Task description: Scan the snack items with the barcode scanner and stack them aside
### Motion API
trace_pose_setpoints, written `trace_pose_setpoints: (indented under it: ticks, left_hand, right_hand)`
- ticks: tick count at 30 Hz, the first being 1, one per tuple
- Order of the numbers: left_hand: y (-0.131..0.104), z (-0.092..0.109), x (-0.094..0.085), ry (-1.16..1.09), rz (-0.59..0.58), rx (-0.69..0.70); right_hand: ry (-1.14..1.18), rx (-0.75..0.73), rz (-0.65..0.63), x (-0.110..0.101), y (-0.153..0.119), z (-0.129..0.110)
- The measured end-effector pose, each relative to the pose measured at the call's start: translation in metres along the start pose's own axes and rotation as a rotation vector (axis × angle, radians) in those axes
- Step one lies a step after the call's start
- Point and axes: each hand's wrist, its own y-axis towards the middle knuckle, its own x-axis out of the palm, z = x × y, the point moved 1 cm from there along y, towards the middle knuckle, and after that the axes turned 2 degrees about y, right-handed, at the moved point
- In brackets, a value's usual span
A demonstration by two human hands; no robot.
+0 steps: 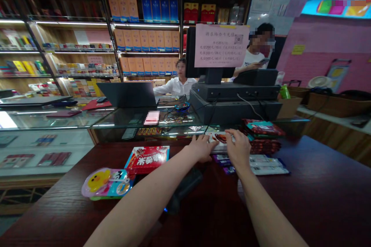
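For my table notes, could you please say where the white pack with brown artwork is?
In the head view, the white pack lies right of centre, between the left hand and right hand, left of the stacked red packs.

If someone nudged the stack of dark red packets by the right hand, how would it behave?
The stack of dark red packets would probably slide apart, as its layers sit unevenly. Its shiny surfaces suggest slippery wrapping. Being low and broad, it seems unlikely to topple as one piece.
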Motion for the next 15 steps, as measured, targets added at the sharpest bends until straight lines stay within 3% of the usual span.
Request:
trace_pose_setpoints:
  ticks: [8, 15]
  left_hand:
    - [-0.008, -0.022, 0.000, 0.015, -0.050, -0.066]
    - [-0.013, -0.047, -0.004, -0.236, -0.103, -0.083]
  right_hand:
    - [-0.029, 0.029, -0.013, -0.001, 0.000, 0.003]
    - [-0.083, 0.102, -0.147, -0.003, -0.001, 0.003]
